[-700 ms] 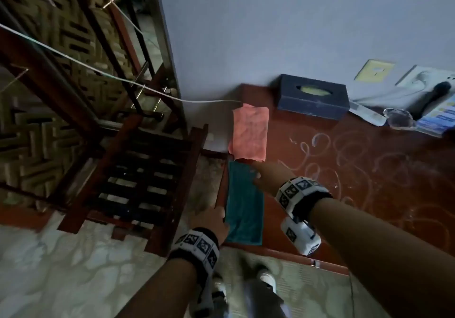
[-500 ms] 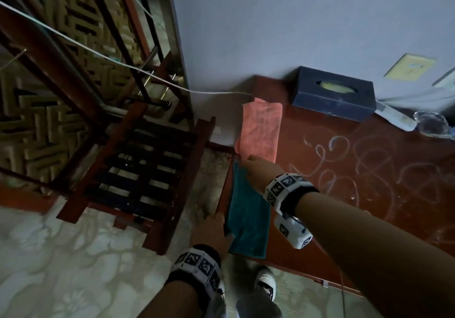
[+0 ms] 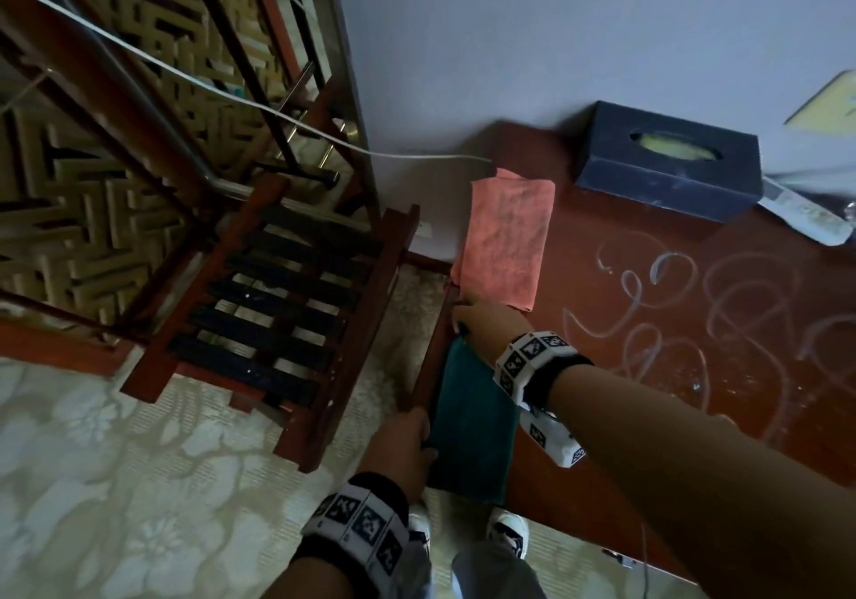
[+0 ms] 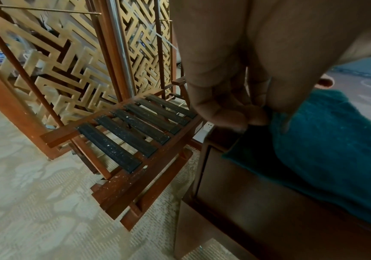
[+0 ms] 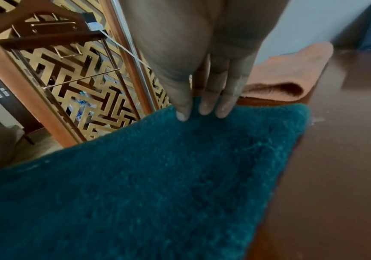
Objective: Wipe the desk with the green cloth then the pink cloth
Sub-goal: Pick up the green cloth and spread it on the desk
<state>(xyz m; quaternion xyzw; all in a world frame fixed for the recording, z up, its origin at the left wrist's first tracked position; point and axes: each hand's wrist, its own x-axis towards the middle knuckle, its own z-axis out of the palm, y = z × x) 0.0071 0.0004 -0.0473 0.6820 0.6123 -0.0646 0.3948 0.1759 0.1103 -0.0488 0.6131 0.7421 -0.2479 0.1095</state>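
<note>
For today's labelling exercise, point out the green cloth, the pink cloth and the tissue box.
green cloth [image 3: 472, 431], head view, middle of its top face.
pink cloth [image 3: 505, 241], head view, centre of the folded cloth.
tissue box [image 3: 667, 181], head view, its front wall.

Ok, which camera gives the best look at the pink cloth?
The head view: the pink cloth lies whole and folded at the desk's left edge, beyond the green cloth. The right wrist view shows only its near folded end behind the fingers. The left wrist view misses it.
</note>
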